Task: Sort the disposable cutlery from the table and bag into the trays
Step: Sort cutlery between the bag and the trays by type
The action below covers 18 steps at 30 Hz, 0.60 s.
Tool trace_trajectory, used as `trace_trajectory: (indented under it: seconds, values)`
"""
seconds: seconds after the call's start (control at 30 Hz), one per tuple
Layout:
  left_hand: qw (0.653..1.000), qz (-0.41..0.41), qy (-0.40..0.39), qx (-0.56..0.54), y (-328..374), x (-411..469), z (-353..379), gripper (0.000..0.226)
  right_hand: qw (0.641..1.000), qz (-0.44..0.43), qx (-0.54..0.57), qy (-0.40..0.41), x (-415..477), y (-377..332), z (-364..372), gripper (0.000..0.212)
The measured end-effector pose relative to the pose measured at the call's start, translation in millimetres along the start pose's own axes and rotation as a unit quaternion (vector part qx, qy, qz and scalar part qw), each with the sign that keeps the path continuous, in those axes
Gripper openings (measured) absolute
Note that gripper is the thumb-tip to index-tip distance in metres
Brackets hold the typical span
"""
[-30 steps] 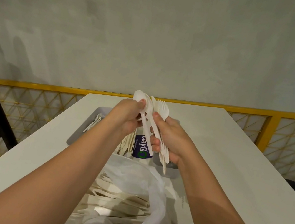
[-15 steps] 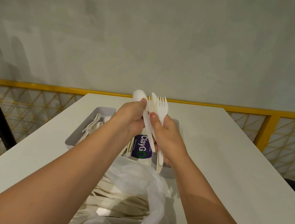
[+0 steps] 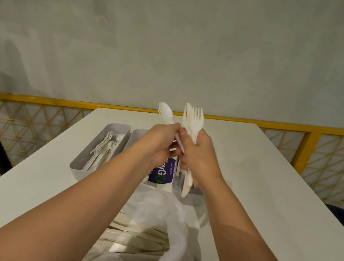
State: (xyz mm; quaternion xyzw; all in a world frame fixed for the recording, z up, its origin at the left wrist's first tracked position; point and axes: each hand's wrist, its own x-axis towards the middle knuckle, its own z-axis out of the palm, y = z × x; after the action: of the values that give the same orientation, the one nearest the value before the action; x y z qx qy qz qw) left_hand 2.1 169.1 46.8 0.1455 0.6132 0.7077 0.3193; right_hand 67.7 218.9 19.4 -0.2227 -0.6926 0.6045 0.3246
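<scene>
while the left tray already holds a loose heap of white pieces, what look like forks, most of the sorting seems to be left: the clear bag at the near edge of the table is well filled with cream-coloured cutlery. the middle tray and the right tray are mostly hidden behind the arms, so i cannot tell what they hold; a purple label shows between the wrists. both hands are raised above the trays. the right hand has its fingers wrapped round a mixed bundle, held upright, with a fork and a knife tip standing out on top and handle ends hanging below the fist. the left hand pinches the handle of a white spoon, whose bowl tilts up and to the left, apart from the other heads. its handle runs in beside the bundle, and whether it is free of the right hand's hold is hidden. the pieces look thin, light and slick, likely to slip.
</scene>
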Motion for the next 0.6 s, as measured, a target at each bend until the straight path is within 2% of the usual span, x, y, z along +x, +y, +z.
trace_trajectory:
  seconds: [0.07,0.17,0.23,0.3,0.4,0.5,0.57,0.6]
  values:
    - [1.000,-0.002,-0.022,0.008,3,4,0,0.029,0.999,0.009,-0.031,-0.005,4,-3,-14,0.023]
    - [0.999,0.001,-0.011,0.041,7,19,-1,0.025,0.997,0.018,-0.080,0.007,9,-5,-35,0.016]
    - [0.995,0.002,-0.007,0.103,3,29,0,0.015,0.995,0.018,-0.096,0.029,14,-6,-48,0.018]
    - [0.981,-0.004,-0.007,0.194,-5,38,2,0.017,0.994,0.021,-0.098,0.042,17,-8,-59,0.019]
    - [0.933,0.008,0.011,0.359,-22,50,11,0.028,0.995,0.022,-0.090,0.044,19,-9,-68,0.017]
    - [0.858,0.039,0.020,0.512,-35,62,22,0.027,0.995,0.018,-0.097,0.034,19,-9,-70,0.014]
    - [0.808,0.071,0.042,0.584,-40,69,27,0.026,0.994,0.019,-0.102,0.028,19,-8,-70,0.015]
    - [0.793,0.082,0.053,0.601,-41,69,29,0.026,0.994,0.020,-0.106,0.026,19,-8,-69,0.016]
